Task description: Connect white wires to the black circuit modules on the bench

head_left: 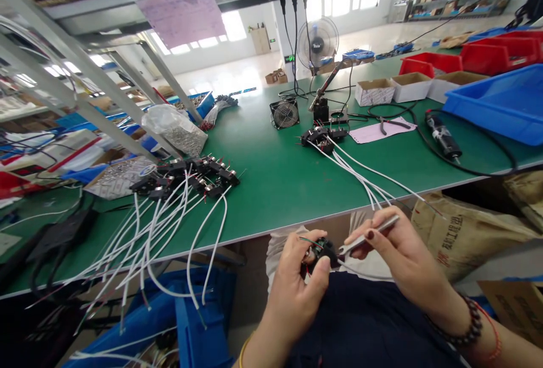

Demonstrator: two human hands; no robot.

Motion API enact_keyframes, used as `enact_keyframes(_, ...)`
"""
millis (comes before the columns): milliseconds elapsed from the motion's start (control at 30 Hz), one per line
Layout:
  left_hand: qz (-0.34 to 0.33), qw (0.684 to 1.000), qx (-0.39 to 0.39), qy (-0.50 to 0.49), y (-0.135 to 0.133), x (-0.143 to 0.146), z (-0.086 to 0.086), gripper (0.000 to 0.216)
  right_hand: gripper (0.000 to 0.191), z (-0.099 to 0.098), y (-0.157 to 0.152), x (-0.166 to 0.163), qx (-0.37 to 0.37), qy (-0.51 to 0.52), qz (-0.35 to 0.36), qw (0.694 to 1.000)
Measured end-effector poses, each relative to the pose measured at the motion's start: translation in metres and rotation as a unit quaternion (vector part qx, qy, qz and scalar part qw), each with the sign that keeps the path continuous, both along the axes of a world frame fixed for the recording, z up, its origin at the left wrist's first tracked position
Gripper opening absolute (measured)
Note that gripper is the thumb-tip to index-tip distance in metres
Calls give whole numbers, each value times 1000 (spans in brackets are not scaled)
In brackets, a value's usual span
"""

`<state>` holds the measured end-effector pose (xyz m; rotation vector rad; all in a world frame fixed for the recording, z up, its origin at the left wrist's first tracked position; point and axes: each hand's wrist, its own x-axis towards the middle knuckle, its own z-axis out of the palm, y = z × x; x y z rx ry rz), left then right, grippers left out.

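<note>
My left hand [297, 283] is closed around a small black part [321, 255] with thin coloured wires, held above my lap at the table's front edge. From its right side a white cable [365, 273] runs beneath my right hand. My right hand [405, 249] grips a silver open-ended wrench [369, 234], whose jaw is close to the black part's right side; whether they touch I cannot tell. On the bench beyond lies a cluster of similar black parts [324, 137] with white cables hanging over the edge. A larger pile [186, 176] lies at the left.
The green bench [263, 187] carries a small fan [284, 114], a soldering iron [326, 85] in its stand, pliers [384, 126] on pink paper and an electric screwdriver [442, 135]. Right are white boxes [374, 92] and a blue bin [500, 105]. A bag of metal pieces [182, 133] stands left.
</note>
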<state>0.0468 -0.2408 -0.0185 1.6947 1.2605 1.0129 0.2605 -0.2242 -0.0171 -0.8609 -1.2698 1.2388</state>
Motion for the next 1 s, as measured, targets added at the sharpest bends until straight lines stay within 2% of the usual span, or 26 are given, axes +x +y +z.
enact_keyframes(67,15,1000,-2,17,0,2,1,34,15,1,-14,-2,130,-116,-67,983)
enact_keyframes(133,29,999,-8,31,0,3,0,34,6,-1,-23,-4,235,-201,-104,945)
enact_keyframes(167,36,999,-10,35,-1,3,-1,34,6,-2,-24,-5,263,-216,-112,934)
enact_keyframes(200,39,999,-12,34,-1,3,-2,34,7,-4,-23,-5,260,-208,-110,937)
enact_keyframes(233,35,999,-10,26,-2,3,-2,34,8,-6,-19,-6,222,-178,-90,954)
enact_keyframes(300,6,1000,-2,-4,-2,2,-3,36,22,-9,-6,-4,54,-67,6,996)
enact_keyframes(333,-13,1000,3,-20,-3,1,-4,37,32,-11,2,-3,-48,-2,67,997)
enact_keyframes(367,-29,999,8,-33,-3,0,-4,38,40,-11,9,-2,-134,54,118,982)
enact_keyframes(400,-37,998,10,-41,-3,0,-3,39,47,-11,14,-1,-186,94,145,967)
enact_keyframes(433,-34,999,10,-40,-3,0,-3,39,50,-10,16,0,-201,116,143,962)
enact_keyframes(500,-8,1000,6,-25,-2,0,-2,38,43,-7,14,2,-141,106,76,981)
enact_keyframes(567,17,1000,0,-5,-1,1,-1,36,27,-3,3,2,-11,24,-7,1000)
enact_keyframes(600,24,1000,0,3,0,2,-1,34,19,-2,-4,1,60,-36,-41,997)
enact_keyframes(700,37,999,-1,19,1,6,-3,32,5,-2,-22,-3,243,-203,-92,944)
enact_keyframes(767,46,999,-8,25,0,7,-4,32,6,-4,-26,-5,307,-249,-94,914)
enact_keyframes(800,48,998,-11,24,0,7,-5,32,7,-5,-24,-6,304,-246,-92,916)
enact_keyframes(833,43,999,-12,18,-1,6,-5,32,4,-6,-21,-6,272,-223,-85,932)
enact_keyframes(867,31,999,-10,7,-1,5,-5,32,5,-6,-16,-5,208,-177,-66,960)
enact_keyframes(900,14,1000,-5,-6,-1,4,-5,33,14,-6,-10,-4,118,-113,-30,986)
enact_keyframes(933,-5,1000,2,-18,-1,2,-5,34,25,-6,-3,-3,16,-40,16,999)
enact_keyframes(1000,-39,998,18,-36,0,-1,-5,37,42,-6,8,-1,-153,83,107,979)
